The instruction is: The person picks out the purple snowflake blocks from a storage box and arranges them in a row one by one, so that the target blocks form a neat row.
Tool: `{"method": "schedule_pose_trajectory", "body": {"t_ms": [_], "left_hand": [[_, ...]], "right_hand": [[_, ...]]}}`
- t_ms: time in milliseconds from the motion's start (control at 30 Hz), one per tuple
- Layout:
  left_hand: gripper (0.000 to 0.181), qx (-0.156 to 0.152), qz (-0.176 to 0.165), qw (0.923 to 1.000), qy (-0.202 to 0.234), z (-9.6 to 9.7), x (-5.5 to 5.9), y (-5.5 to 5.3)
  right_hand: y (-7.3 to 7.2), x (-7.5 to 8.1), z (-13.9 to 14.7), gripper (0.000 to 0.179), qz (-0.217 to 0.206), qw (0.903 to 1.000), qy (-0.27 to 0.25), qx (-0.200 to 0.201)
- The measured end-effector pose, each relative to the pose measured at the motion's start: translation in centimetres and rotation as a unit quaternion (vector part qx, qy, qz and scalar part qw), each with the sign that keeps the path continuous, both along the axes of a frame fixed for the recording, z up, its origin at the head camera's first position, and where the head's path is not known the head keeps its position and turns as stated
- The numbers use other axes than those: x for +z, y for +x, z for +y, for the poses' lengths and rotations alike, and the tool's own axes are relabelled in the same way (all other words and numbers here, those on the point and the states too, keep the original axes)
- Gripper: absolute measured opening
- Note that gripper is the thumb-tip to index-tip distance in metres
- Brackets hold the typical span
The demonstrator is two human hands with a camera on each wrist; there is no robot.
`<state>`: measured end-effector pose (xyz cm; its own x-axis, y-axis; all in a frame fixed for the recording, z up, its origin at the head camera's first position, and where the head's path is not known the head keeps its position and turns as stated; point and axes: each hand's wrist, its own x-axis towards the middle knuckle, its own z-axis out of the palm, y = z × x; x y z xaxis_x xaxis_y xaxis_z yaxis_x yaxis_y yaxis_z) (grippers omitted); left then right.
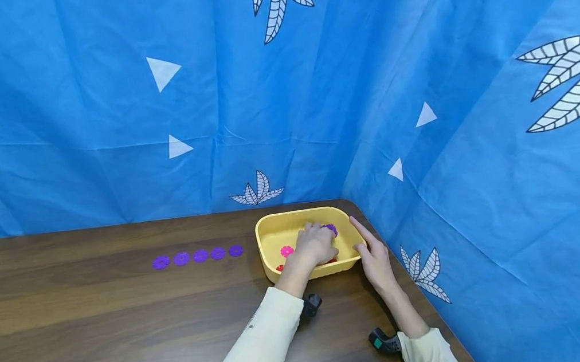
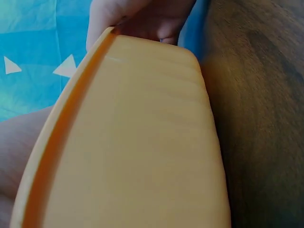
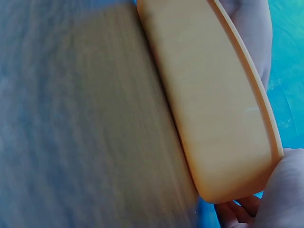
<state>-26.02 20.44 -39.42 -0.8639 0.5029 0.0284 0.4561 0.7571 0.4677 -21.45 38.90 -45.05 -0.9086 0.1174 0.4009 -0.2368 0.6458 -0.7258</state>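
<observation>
A yellow plastic basket stands near the table's back right corner. My left hand reaches down into it, knuckles up; the fingertips are hidden, so a grasp cannot be made out. Close to those fingers lies a purple notched disc. A pink notched disc lies in the basket left of the hand, with bits of red discs by the front wall. At the basket's right end my right hand grips the rim, its thumb against the edge and other fingers curled beneath, as the right wrist view shows.
Several purple notched discs lie in a row on the brown wooden table, left of the basket. Blue patterned cloth hangs behind the table and along its right edge. Both wrists wear black cameras.
</observation>
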Motion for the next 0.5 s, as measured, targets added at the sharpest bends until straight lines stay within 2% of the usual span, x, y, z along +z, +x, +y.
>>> {"method": "schedule_pose_trajectory", "body": {"t_ms": [100, 333, 500], "left_hand": [[0.023, 0.01, 0.004, 0.9999, -0.006, 0.21, 0.06, -0.02], [0.017, 0.064, 0.01, 0.9972, 0.037, 0.8, -0.55, -0.24], [0.019, 0.08, 0.003, 0.9963, 0.031, 0.92, -0.67, -0.32]], "right_hand": [[-0.03, 0.03, 0.06, 0.064, -0.001, 1.0, 0.005, -0.004], [0.08, -0.01, 0.16, 0.062, -0.003, 1.0, 0.008, 0.001], [0.06, 0.18, 0.19, 0.063, -0.001, 1.0, 0.006, 0.005]]}}
